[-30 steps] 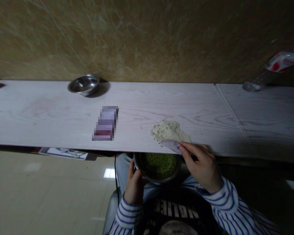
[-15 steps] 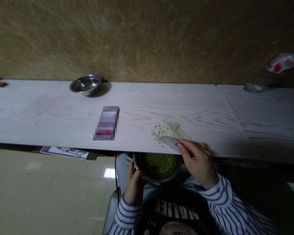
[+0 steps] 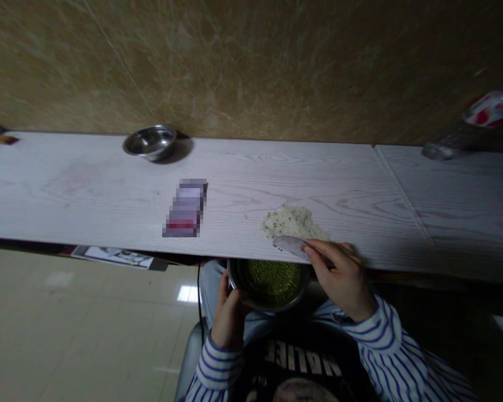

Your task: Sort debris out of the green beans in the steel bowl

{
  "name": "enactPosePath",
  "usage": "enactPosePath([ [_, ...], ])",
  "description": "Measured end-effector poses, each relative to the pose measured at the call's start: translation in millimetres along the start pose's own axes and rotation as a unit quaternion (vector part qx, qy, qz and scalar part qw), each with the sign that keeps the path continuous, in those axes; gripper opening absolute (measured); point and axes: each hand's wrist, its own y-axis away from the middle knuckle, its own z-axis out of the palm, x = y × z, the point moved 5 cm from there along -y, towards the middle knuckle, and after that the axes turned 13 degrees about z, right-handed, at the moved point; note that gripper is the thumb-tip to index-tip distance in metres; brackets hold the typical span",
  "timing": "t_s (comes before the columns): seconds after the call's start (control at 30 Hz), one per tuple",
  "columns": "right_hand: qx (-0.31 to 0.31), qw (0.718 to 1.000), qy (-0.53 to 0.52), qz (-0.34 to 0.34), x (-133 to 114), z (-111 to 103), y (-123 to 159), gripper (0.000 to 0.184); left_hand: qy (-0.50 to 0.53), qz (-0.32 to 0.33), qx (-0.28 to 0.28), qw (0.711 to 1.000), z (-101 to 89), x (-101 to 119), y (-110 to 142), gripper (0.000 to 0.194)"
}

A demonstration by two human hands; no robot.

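- Right hand [image 3: 342, 276]: fingers pinching one thin, flat scraper [image 3: 290, 245], at the near edge of one pile of white grains flecked with green [image 3: 295, 221].
- Left hand [image 3: 228, 315]: fingers and thumb clasped on the rim of one metal bowl [image 3: 272, 308], beneath the front edge of the tabletop [image 3: 235, 162], over the lap; its green beans [image 3: 272, 279] are too many to count.
- Farther out on the tabletop: one pixelated rectangle [image 3: 185, 207], a second metal bowl [image 3: 155, 154], one clear bottle [image 3: 456, 134].
- Surface: pale wood grain, one seam at right.
- Room: one brown marbled wall [image 3: 251, 67], glossy tiled floor [image 3: 109, 324].
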Motion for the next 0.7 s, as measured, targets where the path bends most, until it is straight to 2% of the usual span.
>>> enactPosePath([
  [0.4,0.001,1.0,-0.01,-0.004,-1.6,0.3,1.0,0.012,-0.007,0.001,-0.007,1.0,-3.7,-0.5,-0.4,0.064],
  [0.7,-0.043,0.999,-0.033,0.0,-6.6,6.1,2.7,0.01,0.004,0.005,-0.019,1.0,-3.0,-5.6,0.0,0.061],
])
